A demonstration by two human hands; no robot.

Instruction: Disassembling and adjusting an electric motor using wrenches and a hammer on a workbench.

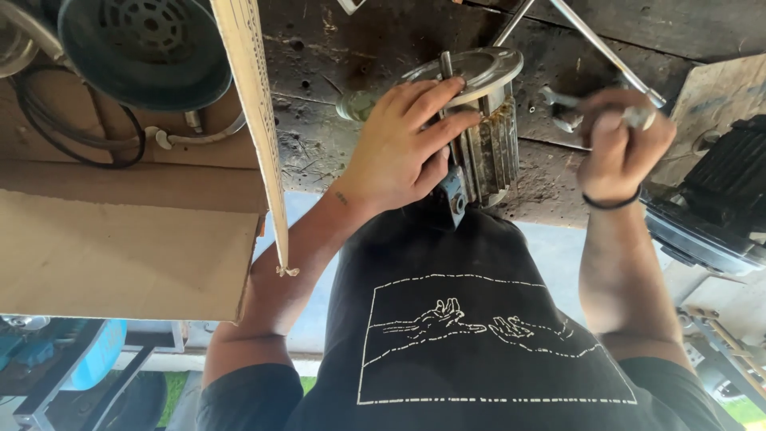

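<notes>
From the head camera, looking straight down, the person's left hand [396,148] lies over a small electric motor [481,132] that sits on a dark, scarred wooden desk [335,48]. The fingers [435,120] of that hand are spread and curled around the motor's ribbed metal body, their tips reaching up to the round flat flange at its far end, and the thumb is tucked down near a small blue-grey fitting on the near side. The motor rests close to the desk's front edge, just ahead of the person's black shirt.

The right hand [622,144] is raised to the right of the motor, apart from it, and somewhat blurred. Its fingers are clenched around a thin metal tool [638,117] with a bright tip; what sort of tool it is I cannot tell. A black band circles that wrist. Just beyond the hand a wrench [558,100] lies on the desk, and a long metal rod [606,52] runs diagonally past it.

At the left a cardboard box [120,239] holds a dark round fan housing [144,48] and a looped black cable [80,136]. A black finned casing [718,191] sits at the right edge.
</notes>
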